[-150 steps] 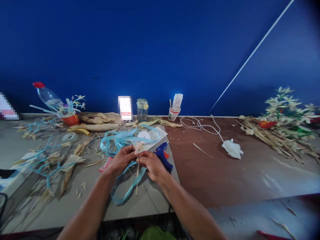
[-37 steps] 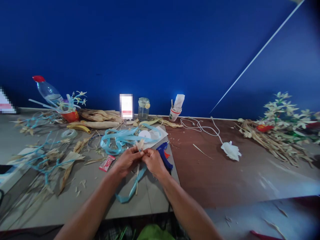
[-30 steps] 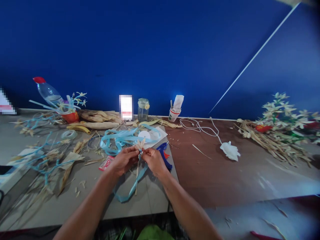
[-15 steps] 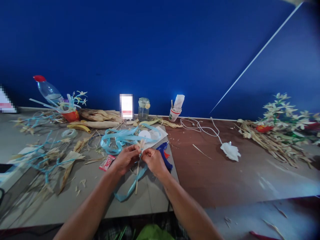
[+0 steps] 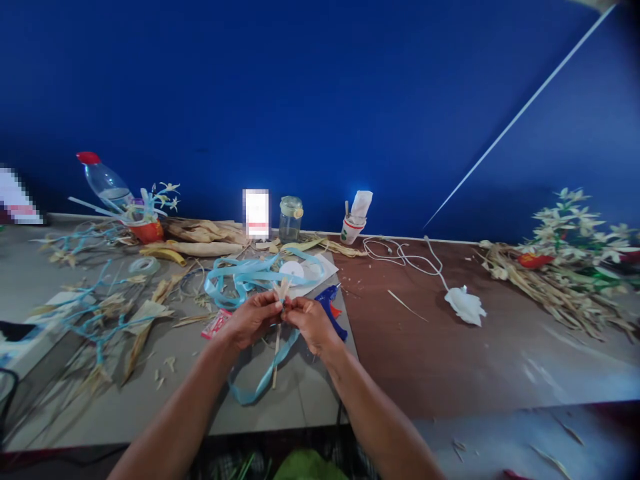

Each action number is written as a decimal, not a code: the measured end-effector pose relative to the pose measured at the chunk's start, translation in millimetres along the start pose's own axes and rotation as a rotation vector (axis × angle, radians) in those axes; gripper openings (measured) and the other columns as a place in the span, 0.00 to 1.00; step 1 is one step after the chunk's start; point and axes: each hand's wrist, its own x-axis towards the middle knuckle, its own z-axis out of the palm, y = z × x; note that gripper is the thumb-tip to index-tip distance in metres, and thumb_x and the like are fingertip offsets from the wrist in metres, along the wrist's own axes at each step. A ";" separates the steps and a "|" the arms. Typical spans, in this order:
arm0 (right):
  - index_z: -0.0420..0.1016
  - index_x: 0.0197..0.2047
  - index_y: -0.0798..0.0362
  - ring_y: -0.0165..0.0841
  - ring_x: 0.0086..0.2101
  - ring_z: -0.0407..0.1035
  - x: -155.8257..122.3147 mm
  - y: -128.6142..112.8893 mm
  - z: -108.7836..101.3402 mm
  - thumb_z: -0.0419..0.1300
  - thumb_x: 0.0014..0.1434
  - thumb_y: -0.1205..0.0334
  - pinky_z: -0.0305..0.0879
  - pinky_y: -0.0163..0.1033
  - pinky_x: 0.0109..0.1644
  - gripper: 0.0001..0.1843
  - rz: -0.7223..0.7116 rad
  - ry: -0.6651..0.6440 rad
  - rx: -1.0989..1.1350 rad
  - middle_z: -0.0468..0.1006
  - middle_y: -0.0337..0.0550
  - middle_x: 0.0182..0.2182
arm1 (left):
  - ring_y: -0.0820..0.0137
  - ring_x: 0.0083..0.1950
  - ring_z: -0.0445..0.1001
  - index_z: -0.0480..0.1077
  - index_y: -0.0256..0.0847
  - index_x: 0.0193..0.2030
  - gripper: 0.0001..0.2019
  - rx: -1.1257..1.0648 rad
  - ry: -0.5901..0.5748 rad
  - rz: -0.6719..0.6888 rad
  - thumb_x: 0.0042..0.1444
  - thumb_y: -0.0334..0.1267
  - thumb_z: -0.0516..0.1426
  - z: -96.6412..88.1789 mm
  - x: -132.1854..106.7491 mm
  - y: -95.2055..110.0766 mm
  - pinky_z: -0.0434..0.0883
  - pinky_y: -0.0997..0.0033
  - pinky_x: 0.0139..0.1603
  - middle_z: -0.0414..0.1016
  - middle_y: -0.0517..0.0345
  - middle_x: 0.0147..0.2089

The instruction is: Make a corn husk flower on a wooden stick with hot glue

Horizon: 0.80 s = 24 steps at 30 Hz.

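My left hand (image 5: 256,316) is closed in a pinch around the base of a small pale flower of dried husk (image 5: 283,289), whose petals stick up above the fingertips. Its thin stick stem (image 5: 276,363) points down toward the table. Close against it, my right hand (image 5: 311,325) pinches a light blue ribbon (image 5: 260,388) at the flower's base. The ribbon's loose length hangs below the right hand and curls on the grey tabletop; the fingertips hide the exact grip. More blue ribbon (image 5: 220,283) lies looped behind the hands, near a white round spool (image 5: 292,270).
A blue glue gun (image 5: 327,299) lies beside my right hand, a red packet (image 5: 216,325) beside my left. Blue-wrapped branches (image 5: 100,327) and dried husks (image 5: 207,231) cover the left. Behind stand a glass jar (image 5: 290,220) and a paper cup (image 5: 352,230). White cable (image 5: 415,263) lies right.
The view has shifted slightly, so the table items appear a little further right. Both hands stay at the flower's base, and their fingertips have drawn closer together around it.
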 end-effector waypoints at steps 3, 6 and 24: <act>0.69 0.21 0.57 0.22 0.20 0.53 -0.1 0.6 -1.1 0.65 0.35 0.64 0.48 0.32 0.26 0.08 -0.020 -0.010 -0.007 0.66 0.32 0.16 | 0.76 0.28 0.68 0.74 0.34 0.30 0.11 0.022 0.034 0.033 0.39 0.36 0.66 -4.0 0.0 1.6 0.66 0.76 0.34 0.72 0.57 0.28; 0.69 0.20 0.56 0.21 0.19 0.51 -1.2 -3.8 -2.5 0.67 0.36 0.61 0.45 0.32 0.24 0.11 0.019 -0.064 0.034 0.64 0.32 0.16 | 0.79 0.23 0.63 0.73 0.34 0.31 0.11 0.074 0.034 0.053 0.41 0.37 0.65 -8.5 -0.2 3.5 0.63 0.78 0.28 0.70 0.59 0.26; 0.71 0.23 0.56 0.20 0.18 0.54 2.2 -8.8 -10.8 0.65 0.37 0.60 0.48 0.29 0.22 0.10 0.027 0.074 0.089 0.68 0.32 0.19 | 0.84 0.17 0.52 0.69 0.36 0.34 0.13 0.274 -0.020 0.054 0.47 0.44 0.61 -8.7 -1.0 9.0 0.46 0.79 0.18 0.63 0.64 0.23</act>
